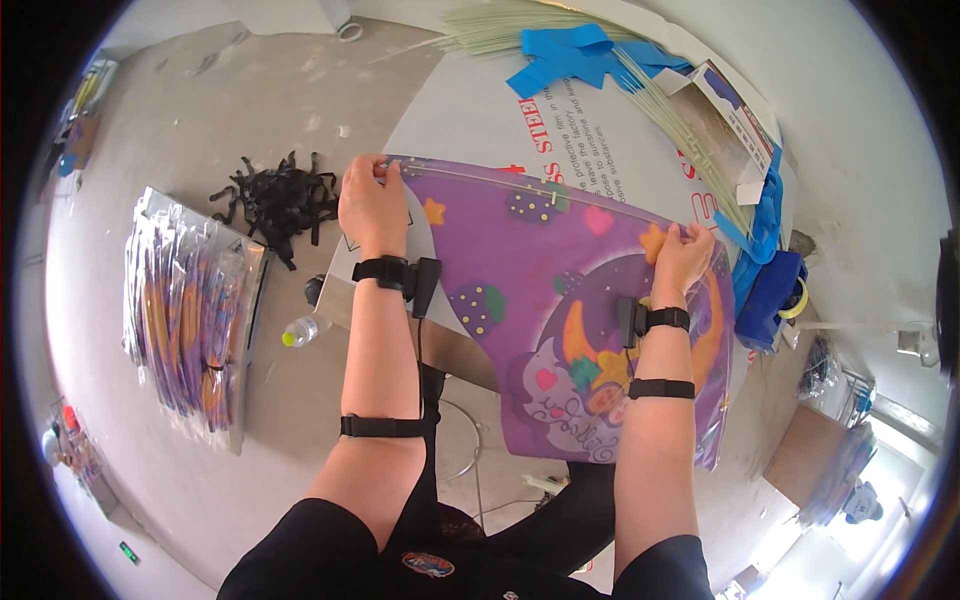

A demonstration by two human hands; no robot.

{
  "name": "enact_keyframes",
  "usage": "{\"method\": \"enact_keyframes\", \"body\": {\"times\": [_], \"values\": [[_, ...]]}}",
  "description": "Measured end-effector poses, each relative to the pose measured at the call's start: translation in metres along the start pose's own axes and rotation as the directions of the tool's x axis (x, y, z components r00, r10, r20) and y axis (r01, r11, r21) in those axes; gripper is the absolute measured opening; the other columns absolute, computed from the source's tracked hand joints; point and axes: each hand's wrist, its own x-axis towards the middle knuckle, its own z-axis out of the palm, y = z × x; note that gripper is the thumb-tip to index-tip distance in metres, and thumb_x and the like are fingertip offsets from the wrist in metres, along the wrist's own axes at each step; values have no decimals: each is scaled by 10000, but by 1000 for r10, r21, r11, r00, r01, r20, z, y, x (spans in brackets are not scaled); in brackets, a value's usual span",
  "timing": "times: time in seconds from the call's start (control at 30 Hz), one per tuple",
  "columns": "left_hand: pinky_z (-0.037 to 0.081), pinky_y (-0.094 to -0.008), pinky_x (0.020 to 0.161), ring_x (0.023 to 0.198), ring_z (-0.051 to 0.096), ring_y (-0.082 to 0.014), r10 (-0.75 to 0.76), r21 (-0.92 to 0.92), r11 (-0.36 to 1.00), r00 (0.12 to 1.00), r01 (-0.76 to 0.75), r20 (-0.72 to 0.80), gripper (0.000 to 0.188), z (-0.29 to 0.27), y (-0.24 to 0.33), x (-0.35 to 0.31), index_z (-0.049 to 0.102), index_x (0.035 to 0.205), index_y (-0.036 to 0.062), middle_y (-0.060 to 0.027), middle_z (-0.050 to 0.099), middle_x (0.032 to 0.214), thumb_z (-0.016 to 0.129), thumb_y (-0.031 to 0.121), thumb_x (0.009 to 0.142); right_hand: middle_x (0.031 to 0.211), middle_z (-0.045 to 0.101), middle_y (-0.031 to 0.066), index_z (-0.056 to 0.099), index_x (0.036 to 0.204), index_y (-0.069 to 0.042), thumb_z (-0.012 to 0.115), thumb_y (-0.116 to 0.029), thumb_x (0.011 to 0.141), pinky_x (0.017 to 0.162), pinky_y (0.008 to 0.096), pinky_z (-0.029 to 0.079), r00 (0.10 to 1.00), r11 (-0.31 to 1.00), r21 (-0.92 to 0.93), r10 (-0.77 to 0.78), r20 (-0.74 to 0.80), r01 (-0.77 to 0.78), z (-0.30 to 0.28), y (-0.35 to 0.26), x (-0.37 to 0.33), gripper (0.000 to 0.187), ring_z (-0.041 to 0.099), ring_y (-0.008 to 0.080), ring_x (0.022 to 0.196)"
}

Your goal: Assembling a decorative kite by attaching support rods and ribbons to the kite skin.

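A purple printed sheet with strawberries, stars and a crescent hangs over the near edge of the white-covered table. Its top left corner is pinched in my left hand, fingers closed. At the upper right, my right hand grips the same edge between thumb and fingers. A thin pale rod runs along this top edge between both hands. The sheet's lower part drapes down in front of my legs.
Pale thin rods, blue strips and an open carton lie at the table's far side. A blue tape dispenser sits right. On the floor at left are black straps, a bottle and a stack of plastic-wrapped bundles.
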Motion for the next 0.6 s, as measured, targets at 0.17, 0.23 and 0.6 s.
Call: {"method": "enact_keyframes", "body": {"times": [0.17, 0.23, 0.6], "values": [[493, -378, 730, 879, 622, -248, -6, -55, 998, 1000, 5, -4, 179, 6, -8, 1, 617, 972, 110, -28, 633, 934, 673, 202, 828, 1033, 569, 127, 546, 1050, -11, 735, -172, 791, 845, 380, 447, 999, 996, 75, 40, 34, -42, -4, 5, 3, 359, 583, 245, 849], [493, -386, 746, 905, 617, -266, -7, -84, 996, 1000, 8, 5, 214, 4, -7, 1, 611, 996, 102, -53, 627, 981, 680, 211, 825, 1035, 568, 132, 549, 1045, -9, 739, -189, 790, 859, 384, 442, 997, 994, 89, 63, 44, -67, -6, 2, 2, 366, 581, 255, 883], [471, -399, 881, 1065, 574, -315, 88, 129, 988, 996, -88, 3, 521, 1, 4, 3, 574, 1149, 64, -133, 591, 1130, 739, 381, 770, 1014, 546, 128, 510, 1004, -24, 786, -256, 732, 884, 418, 419, 995, 991, -81, -100, 30, 102, -1, 3, 3, 452, 511, 305, 1023]]}}
